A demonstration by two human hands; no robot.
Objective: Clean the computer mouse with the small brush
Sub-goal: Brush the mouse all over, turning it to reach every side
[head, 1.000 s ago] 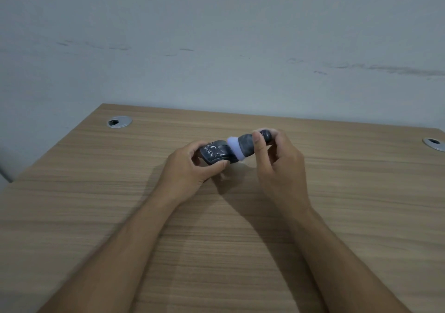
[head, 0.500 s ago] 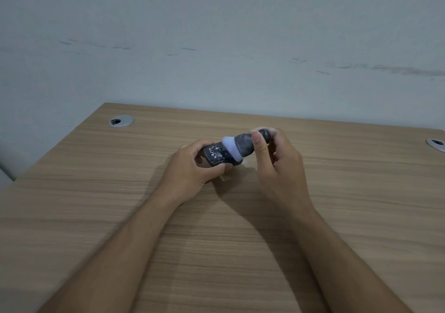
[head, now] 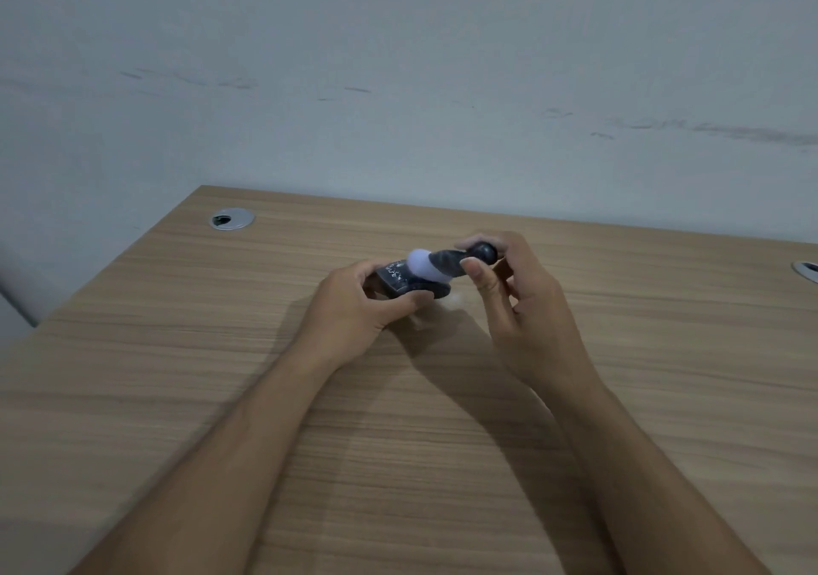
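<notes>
A dark computer mouse (head: 400,281) with pale markings on its surface is held just above the wooden desk (head: 177,397), my left hand (head: 354,309) gripping it between thumb and fingers. My right hand (head: 522,309) pinches the dark knobbed handle of a small brush (head: 447,261). The brush's pale, blurred bristle tip rests on the top of the mouse. Part of the mouse is hidden by my left fingers and by the brush.
A grey wall rises behind the desk's far edge. A round metal cable grommet (head: 232,219) sits at the far left of the desk, and another grommet (head: 806,270) at the far right edge of view. The desk's left edge runs diagonally.
The brush tip has slid leftward along the mouse's top. Both hands keep their grip and stay in about the same place.
</notes>
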